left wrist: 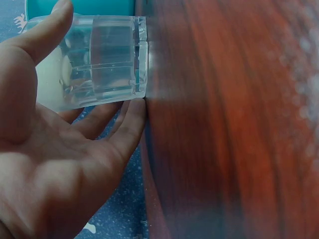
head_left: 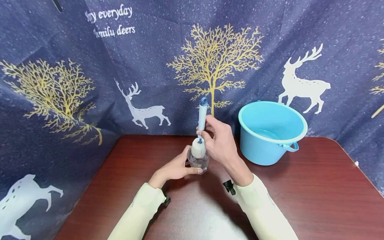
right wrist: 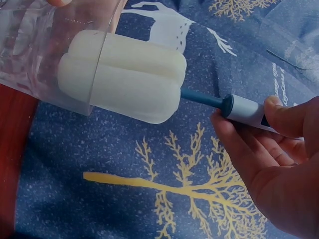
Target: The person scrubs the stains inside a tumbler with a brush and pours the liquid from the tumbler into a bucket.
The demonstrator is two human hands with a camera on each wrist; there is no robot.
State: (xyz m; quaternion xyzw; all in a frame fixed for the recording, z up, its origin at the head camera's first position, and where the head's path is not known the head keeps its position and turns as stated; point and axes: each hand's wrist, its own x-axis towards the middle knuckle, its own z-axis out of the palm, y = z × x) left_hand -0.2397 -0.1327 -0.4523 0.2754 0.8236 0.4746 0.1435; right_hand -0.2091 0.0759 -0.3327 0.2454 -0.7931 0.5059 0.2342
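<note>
A clear cup (head_left: 199, 163) stands on the table, held by my left hand (head_left: 177, 166) with the thumb on its near side. In the left wrist view the fingers (left wrist: 130, 124) reach around the other side of the cup (left wrist: 112, 57), close to its base. My right hand (head_left: 220, 140) grips the pale blue handle (head_left: 202, 116) of a sponge bottle brush, upright above the cup. The brush's white sponge head (right wrist: 124, 74) is partly inside the cup's mouth, its upper part sticking out. A dark blue stem (right wrist: 202, 97) joins sponge and handle.
A light blue bucket (head_left: 264, 150) with a side handle stands on the reddish-brown table (head_left: 135, 160), right of my right hand. Behind the table hangs a dark blue cloth (head_left: 168, 66) printed with deer and golden trees.
</note>
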